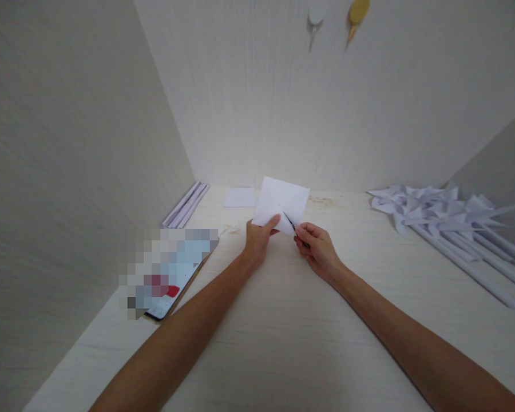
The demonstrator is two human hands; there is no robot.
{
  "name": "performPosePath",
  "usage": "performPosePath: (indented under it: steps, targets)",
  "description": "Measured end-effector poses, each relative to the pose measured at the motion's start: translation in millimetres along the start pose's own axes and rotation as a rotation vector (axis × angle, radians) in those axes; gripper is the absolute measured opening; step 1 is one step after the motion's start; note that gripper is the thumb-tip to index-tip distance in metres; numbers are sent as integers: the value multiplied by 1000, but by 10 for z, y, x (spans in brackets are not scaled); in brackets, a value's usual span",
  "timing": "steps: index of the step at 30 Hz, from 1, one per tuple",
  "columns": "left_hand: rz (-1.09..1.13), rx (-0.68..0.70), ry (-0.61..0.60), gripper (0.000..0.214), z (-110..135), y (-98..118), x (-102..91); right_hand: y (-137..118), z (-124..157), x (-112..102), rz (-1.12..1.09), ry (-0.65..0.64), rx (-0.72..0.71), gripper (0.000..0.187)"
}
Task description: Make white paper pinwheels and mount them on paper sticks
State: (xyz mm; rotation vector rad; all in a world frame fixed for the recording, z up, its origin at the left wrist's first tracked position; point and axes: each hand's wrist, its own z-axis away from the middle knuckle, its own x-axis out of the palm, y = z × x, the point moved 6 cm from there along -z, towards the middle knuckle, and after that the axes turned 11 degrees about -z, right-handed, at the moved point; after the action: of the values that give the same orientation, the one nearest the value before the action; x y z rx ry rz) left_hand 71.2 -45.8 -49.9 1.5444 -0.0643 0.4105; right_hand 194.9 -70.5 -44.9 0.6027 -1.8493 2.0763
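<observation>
A square sheet of white paper [278,194] is tilted up in front of me, with a small dot near its middle. My left hand [260,236] grips the sheet's lower left edge, thumb on top and fingers behind. My right hand [317,246] is closed around a pair of small dark scissors [290,222], mostly covered by the fingers. Their thin pointed blade lies over the sheet, running from its lower right corner toward the dot. The handles are hidden in my right hand.
White paper pinwheels [438,212] on rolled paper sticks [467,263] lie at the right. Several paper rolls [186,205] rest at the left wall, near a flat white paper [239,197]. A phone [171,289], partly blurred, leans at the left. Two hooks [359,12] are on the back wall.
</observation>
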Motion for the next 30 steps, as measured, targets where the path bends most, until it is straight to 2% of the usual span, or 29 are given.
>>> performPosePath:
  steps: [9, 15, 19, 24, 30]
  targets:
    - [42, -13, 24, 28, 4, 16, -15, -10, -5, -5, -2, 27, -36, 32]
    - [39, 19, 104, 18, -100, 89, -175, -11, -5, -12, 10, 14, -27, 31]
    - [67, 66, 170, 24, -136, 176, -253, -30, 4, -11, -7, 12, -29, 28]
    - [82, 122, 139, 18, -115, 229, -187, -56, 21, -28, -53, 44, -71, 27]
    - [191, 42, 126, 18, -91, 127, -127, -57, 15, -47, -99, 35, -80, 26]
